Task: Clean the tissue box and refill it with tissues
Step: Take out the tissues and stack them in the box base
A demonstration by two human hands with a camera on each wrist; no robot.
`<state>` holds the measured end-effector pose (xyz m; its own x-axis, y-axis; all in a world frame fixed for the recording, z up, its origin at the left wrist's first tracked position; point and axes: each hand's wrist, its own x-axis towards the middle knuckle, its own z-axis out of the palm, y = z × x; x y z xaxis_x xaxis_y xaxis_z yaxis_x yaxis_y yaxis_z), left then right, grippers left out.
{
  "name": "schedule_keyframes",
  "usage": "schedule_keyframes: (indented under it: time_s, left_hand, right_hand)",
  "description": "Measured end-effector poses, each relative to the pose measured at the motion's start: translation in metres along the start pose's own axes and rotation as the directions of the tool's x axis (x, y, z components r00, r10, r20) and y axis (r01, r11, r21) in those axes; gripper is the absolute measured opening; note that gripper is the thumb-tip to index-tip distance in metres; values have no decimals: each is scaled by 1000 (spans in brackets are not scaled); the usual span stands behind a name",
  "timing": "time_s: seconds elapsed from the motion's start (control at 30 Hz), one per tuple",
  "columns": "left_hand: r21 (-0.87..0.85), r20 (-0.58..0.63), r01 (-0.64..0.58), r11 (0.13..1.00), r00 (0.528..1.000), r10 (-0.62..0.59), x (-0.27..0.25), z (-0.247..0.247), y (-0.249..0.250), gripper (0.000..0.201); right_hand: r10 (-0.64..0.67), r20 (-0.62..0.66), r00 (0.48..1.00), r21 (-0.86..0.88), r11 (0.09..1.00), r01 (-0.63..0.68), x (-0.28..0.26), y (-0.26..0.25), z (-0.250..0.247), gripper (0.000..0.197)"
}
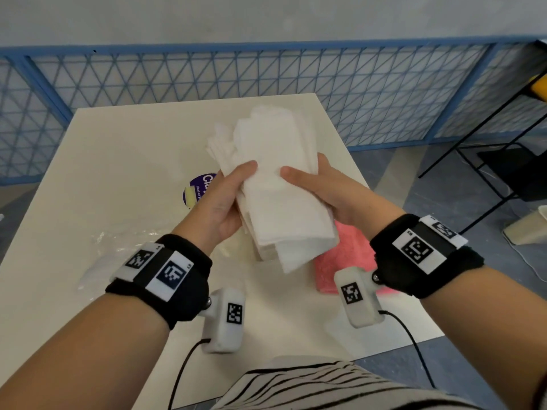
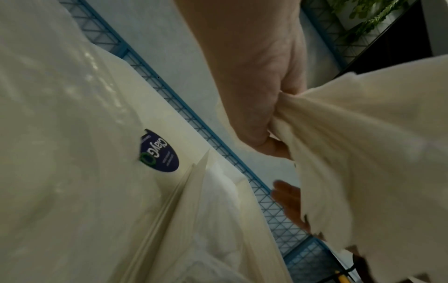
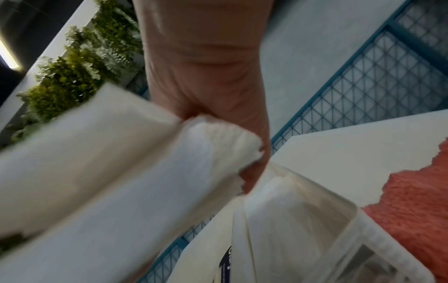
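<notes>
Tissues (image 1: 281, 184): one thick white stack, folded, held up off the desk (image 1: 124, 149) at centre frame in the head view, its far end fanning loose toward the upper middle of the picture. Left hand (image 1: 225, 199): I have it curled round the stack's left edge, thumb laid across the top face, fingers hidden beneath. Right hand (image 1: 319, 184): I have it clasped on the right edge likewise, thumb on top, fingers wrapped under; the right wrist view shows the folded ends of the stack bunched against my palm. Tissue box (image 3: 303, 216): I take the clear-walled, open container seen low in the right wrist view to be it, sitting on the desk directly below the held stack and almost wholly hidden by it in the head view; whether it already holds anything I cannot tell. Pink cloth (image 1: 346, 258): on the desk at lower right of the stack, beside the box, untouched by either hand. Clear plastic wrapper (image 1: 118, 247): crumpled at left of frame, with a purple label (image 1: 199, 189) showing by my left hand; I take it for the packaging of the tissues. Step in hand, by my reading: the refill, with the cloth set aside and the stack being squared up between both hands. Next move calls for lining the stack's long side up with the box opening, keeping the loose far end gathered so no sheet catches the rim, then lowering it in level with both hands.
</notes>
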<state>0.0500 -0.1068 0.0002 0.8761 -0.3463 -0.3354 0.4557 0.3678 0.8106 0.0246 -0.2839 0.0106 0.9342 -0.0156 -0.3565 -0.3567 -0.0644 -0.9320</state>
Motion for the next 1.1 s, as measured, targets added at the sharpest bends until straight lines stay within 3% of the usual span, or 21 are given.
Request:
schedule_keyframes:
  time_s: [0.1, 0.17, 0.27, 0.4, 0.53, 0.63, 0.77, 0.87, 1.0, 1.1]
  left_hand:
    - [115, 54, -2, 993, 999, -5, 6, 9, 7, 41]
    - [212, 1, 14, 977, 1000, -14, 9, 11, 8, 41]
    - [355, -66, 73, 932, 996, -53, 12, 7, 1, 38]
    - [475, -126, 161, 865, 985, -114, 10, 2, -15, 35]
    - [562, -190, 201, 802, 975, -112, 10, 1, -26, 38]
    - [616, -214, 200, 762, 973, -83, 12, 3, -27, 42]
    - [822, -198, 214, 528, 976, -88, 14, 7, -30, 59]
    - [901, -210, 216, 375, 976, -57, 16, 9, -31, 58]
    - [927, -231, 223, 301, 973, -9, 17, 8, -31, 55]
    - [877, -285, 273, 395, 958, -28, 15, 5, -30, 53]
  right_hand:
    - [-32, 74, 997, 128, 991, 22, -1, -4, -6, 46]
    - [-73, -17, 997, 140, 987, 74, 4, -2, -5, 33]
    - [-108, -161, 981, 137, 982, 131, 18, 9, -3, 40]
    - [-62, -138, 988, 68, 995, 72, 31, 28, 1, 38]
    - [-13, -165, 986, -148, 989, -12, 40, 37, 5, 46]
    - [-5, -182, 983, -359, 931, -62, 43, 33, 8, 52]
    - [90, -128, 988, -579, 802, -148, 47, 30, 11, 55]
    - [119, -129, 985, -664, 727, -175, 51, 29, 14, 52]
    - [-109, -165, 980, -676, 737, -32, 50, 32, 17, 55]
    - [-281, -184, 942, -803, 595, 20, 49, 31, 14, 45]
